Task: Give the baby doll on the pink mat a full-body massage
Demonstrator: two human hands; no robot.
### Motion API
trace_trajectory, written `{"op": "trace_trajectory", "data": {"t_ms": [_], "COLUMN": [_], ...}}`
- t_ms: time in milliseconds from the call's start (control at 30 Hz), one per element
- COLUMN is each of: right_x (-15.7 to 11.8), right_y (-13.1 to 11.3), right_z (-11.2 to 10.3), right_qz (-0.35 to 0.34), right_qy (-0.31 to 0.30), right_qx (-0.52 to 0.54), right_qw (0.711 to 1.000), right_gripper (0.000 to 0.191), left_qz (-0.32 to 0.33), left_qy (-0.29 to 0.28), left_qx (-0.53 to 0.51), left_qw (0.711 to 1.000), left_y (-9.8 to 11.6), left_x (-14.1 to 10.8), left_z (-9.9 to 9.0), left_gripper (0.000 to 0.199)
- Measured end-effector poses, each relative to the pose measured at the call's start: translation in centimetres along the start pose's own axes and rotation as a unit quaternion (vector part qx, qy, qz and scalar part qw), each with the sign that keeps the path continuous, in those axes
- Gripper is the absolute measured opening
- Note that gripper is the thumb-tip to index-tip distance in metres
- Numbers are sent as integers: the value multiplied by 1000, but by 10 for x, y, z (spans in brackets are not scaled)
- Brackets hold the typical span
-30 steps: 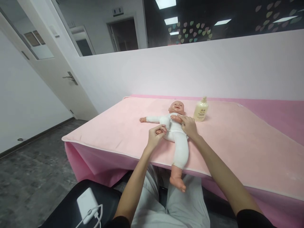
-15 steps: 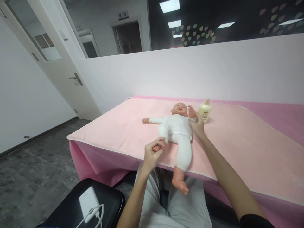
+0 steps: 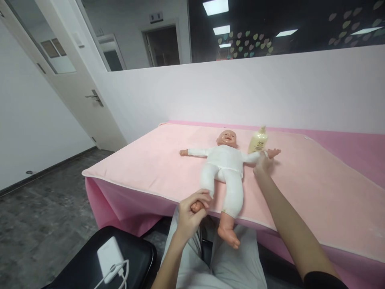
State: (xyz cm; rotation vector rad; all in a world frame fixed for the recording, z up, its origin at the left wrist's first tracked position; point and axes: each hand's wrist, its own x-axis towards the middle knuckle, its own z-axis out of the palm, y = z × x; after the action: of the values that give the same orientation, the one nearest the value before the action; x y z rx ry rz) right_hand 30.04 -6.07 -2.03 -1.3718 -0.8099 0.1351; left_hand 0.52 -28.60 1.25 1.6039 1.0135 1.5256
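Observation:
A baby doll [image 3: 227, 159] in a white suit lies on its back on a pink blanket [image 3: 144, 164], head toward the wall. My left hand [image 3: 192, 210] is closed around the doll's foot on the left side, and its toes show between my fingers. My right hand [image 3: 263, 163] grips the doll's arm near the wrist, on the right side, with the arm stretched outward. The doll's other arm lies straight out to the left. Its other foot hangs past the table's front edge. Just behind my right hand stands a pale yellow pump bottle [image 3: 258, 140], its lower part partly hidden.
On the black chair [image 3: 141, 253] at the lower left lies a white power bank [image 3: 110, 257] with a cable. A white wall [image 3: 210, 96] runs behind the table, with a window above. A door [image 3: 81, 80] is at the left.
My right hand has moved right, swinging the doll's arm from beside its head out to the side. My left hand has drawn the foot slightly down toward me, straightening that leg.

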Motion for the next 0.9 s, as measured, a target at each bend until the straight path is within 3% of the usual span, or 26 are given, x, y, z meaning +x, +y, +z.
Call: {"op": "trace_trajectory", "data": {"t_ms": [100, 233, 300, 367, 433, 467, 667, 900], "right_x": [-14, -33, -37, -38, -38, -37, -38, -38], "right_y": [-26, -50, -52, -52, -51, -51, -55, -54], "right_z": [-1, -3, -3, -3, -3, -3, -3, -3], "right_qz": [-12, -141, -221, -290, -329, -337, -335, -333], "right_qy": [22, -75, -175, -269, -308, -308, -300, -298], "right_qx": [38, -7, -91, -188, -258, -277, -303, -300], "right_qw": [999, 987, 955, 899, 854, 846, 840, 843], "right_gripper": [62, 62, 58, 55, 55, 56, 59, 55], "left_qz": [62, 97, 72, 39, 18, 14, 40, 41], "left_qy": [-4, -82, -90, -72, -59, -58, -68, -65], "left_qx": [-4, -9, -23, -39, -50, -51, -27, -23], "left_qw": [998, 992, 993, 996, 997, 997, 996, 997], "left_y": [14, 4, -12, -27, -37, -39, -39, -38], "left_x": [31, 95, 124, 143, 149, 149, 133, 134], "left_z": [-1, 12, 21, 28, 32, 33, 32, 33], "left_gripper": [15, 13, 14, 14, 15, 16, 10, 11]}}
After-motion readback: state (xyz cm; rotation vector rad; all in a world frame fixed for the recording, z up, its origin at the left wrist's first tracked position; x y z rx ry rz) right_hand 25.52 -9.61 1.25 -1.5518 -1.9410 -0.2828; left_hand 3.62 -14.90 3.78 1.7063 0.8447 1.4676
